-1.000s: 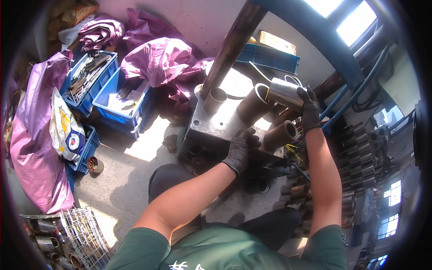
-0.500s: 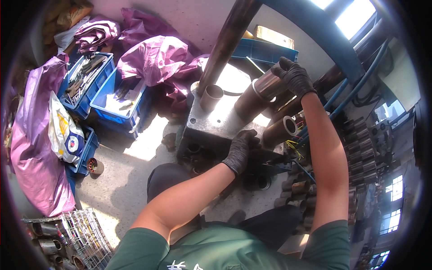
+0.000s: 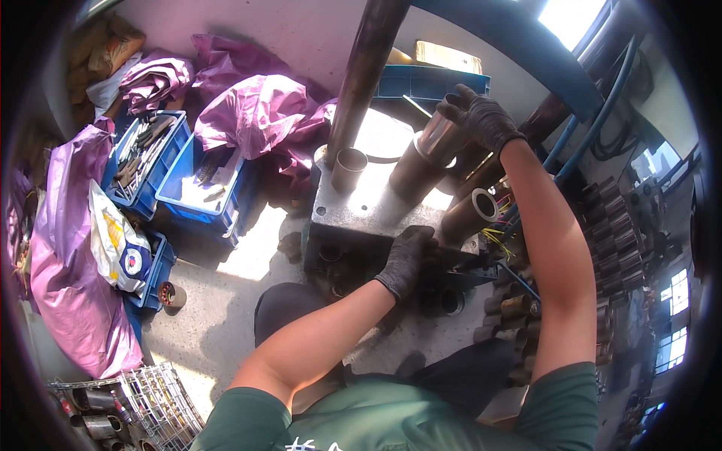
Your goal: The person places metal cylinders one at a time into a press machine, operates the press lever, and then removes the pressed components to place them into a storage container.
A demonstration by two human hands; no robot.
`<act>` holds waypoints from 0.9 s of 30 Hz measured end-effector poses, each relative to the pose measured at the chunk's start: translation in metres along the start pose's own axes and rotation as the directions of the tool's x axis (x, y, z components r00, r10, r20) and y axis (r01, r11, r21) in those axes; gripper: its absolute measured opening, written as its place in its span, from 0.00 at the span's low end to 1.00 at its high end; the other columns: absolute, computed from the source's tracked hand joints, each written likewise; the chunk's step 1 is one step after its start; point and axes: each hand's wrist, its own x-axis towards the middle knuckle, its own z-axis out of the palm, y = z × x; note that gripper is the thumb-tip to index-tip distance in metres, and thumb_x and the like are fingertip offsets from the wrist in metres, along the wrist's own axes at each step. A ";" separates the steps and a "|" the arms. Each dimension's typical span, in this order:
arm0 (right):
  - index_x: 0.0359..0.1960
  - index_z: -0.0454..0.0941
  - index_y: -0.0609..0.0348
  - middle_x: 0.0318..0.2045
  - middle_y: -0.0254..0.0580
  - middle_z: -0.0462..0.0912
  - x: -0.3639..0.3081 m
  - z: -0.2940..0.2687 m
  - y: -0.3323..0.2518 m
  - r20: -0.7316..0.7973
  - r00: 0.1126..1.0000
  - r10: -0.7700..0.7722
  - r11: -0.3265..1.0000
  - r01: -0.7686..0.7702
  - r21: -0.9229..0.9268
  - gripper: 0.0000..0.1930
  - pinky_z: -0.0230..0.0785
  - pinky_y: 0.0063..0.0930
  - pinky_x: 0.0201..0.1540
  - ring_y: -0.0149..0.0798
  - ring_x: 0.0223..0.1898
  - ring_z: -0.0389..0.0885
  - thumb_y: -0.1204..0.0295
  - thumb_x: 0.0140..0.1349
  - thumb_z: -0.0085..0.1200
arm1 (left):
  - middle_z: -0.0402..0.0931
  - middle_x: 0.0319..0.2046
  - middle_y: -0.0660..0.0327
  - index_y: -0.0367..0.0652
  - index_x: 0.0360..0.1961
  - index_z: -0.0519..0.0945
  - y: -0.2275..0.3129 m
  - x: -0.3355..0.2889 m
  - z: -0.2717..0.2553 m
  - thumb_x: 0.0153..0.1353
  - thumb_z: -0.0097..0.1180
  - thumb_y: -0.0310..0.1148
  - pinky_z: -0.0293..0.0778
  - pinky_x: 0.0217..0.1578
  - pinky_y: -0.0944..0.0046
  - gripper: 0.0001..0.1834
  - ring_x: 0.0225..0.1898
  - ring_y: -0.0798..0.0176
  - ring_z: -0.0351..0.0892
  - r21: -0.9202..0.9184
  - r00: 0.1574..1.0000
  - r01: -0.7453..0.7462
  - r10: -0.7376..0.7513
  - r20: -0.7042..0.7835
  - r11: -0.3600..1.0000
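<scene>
A heavy metal block with a bright top stands in front of me and carries several upright tubes. My right hand, in a dark grey glove, grips the upper end of a shiny metal cylinder. That cylinder stands in a wider, darker sleeve on the block. Also gloved, my left hand is at the block's front edge with its fingers curled; what they hold, if anything, is hidden. Just beyond it leans a thick-walled tube. A short open tube stands at the block's left.
A dark post rises from the block's back left, and a blue curved frame arches overhead. Blue crates with metal parts and pink sacks lie left. Stacked metal tubes and a blue hose are right.
My right hand sits slightly higher at the cylinder's end, with its fingers more lifted. The left hand stays by the block's front edge. The whole view has shifted a little.
</scene>
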 end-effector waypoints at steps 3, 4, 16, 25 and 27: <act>0.66 0.75 0.54 0.56 0.53 0.85 -0.050 -0.019 0.040 -0.148 0.941 -0.305 0.942 0.274 -0.196 0.31 0.76 0.45 0.62 0.55 0.56 0.84 0.60 0.62 0.68 | 0.80 0.42 0.56 0.44 0.53 0.76 -0.001 0.004 -0.001 0.68 0.59 0.44 0.80 0.47 0.59 0.20 0.44 0.57 0.84 -0.006 1.000 -0.016 0.016 0.000 1.000; 0.64 0.77 0.58 0.56 0.54 0.84 -0.072 -0.034 0.028 -0.003 0.957 -0.291 0.944 0.287 -0.162 0.31 0.76 0.45 0.61 0.55 0.57 0.84 0.54 0.64 0.65 | 0.79 0.42 0.57 0.44 0.53 0.76 0.004 0.005 -0.009 0.68 0.59 0.44 0.80 0.47 0.59 0.19 0.44 0.57 0.83 0.028 0.999 -0.033 0.034 -0.015 0.999; 0.50 0.88 0.48 0.46 0.45 0.86 -0.355 -0.130 0.140 0.519 0.845 0.125 0.962 0.025 -0.271 0.17 0.58 0.55 0.71 0.52 0.53 0.83 0.59 0.61 0.64 | 0.80 0.34 0.56 0.34 0.40 0.82 -0.018 0.018 -0.003 0.66 0.64 0.38 0.76 0.48 0.59 0.14 0.39 0.60 0.79 0.578 0.955 -0.236 0.298 -0.013 0.781; 0.41 0.84 0.60 0.42 0.48 0.84 -0.419 -0.109 0.158 -0.171 0.984 0.049 0.991 -0.070 -0.118 0.15 0.75 0.47 0.50 0.54 0.46 0.82 0.64 0.58 0.67 | 0.76 0.51 0.50 0.39 0.57 0.76 -0.057 0.055 -0.001 0.55 0.76 0.39 0.76 0.56 0.56 0.32 0.54 0.52 0.78 0.748 0.743 -0.559 0.616 0.261 0.358; 0.40 0.84 0.61 0.42 0.48 0.84 -0.422 -0.109 0.162 -0.220 0.974 0.058 0.990 -0.085 -0.114 0.16 0.75 0.46 0.50 0.54 0.45 0.82 0.62 0.57 0.68 | 0.76 0.53 0.52 0.40 0.58 0.76 -0.050 0.063 0.044 0.57 0.75 0.43 0.77 0.57 0.57 0.33 0.56 0.53 0.77 0.489 0.885 -0.431 0.462 0.064 0.758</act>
